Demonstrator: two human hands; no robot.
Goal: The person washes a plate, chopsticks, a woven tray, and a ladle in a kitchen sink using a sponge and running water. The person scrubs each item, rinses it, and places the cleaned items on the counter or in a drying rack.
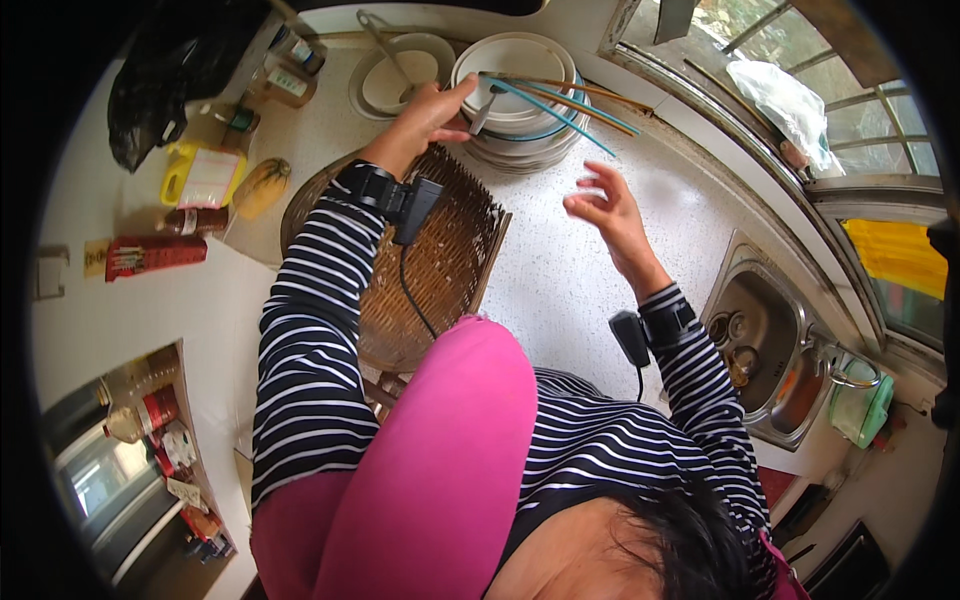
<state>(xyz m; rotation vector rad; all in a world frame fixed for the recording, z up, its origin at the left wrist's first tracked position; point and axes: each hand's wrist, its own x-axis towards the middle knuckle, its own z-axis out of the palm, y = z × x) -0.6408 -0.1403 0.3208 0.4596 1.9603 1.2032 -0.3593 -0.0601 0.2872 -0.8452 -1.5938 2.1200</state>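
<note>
At the far side of the counter stands a stack of white bowls and plates [517, 56]. Blue and brown chopsticks [574, 101] lie across its top, their far ends sticking out to the right, and a metal spoon [484, 116] rests by the rim. My left hand [431, 112] is at the stack's left edge, thumb beside the chopstick ends and a finger beside the spoon handle; whether it grips anything is unclear. Apart from the stack, my right hand [607, 206] hovers over the speckled countertop [551, 285], fingers loosely curled and apart, holding nothing.
A woven wicker basket [431, 277] sits under my left forearm. Behind it is a metal bowl [360, 90] with a ladle [386, 49]. Jars, a yellow jug [202, 176] and a squash [262, 186] line the left. A steel sink [757, 315] is right, below the window.
</note>
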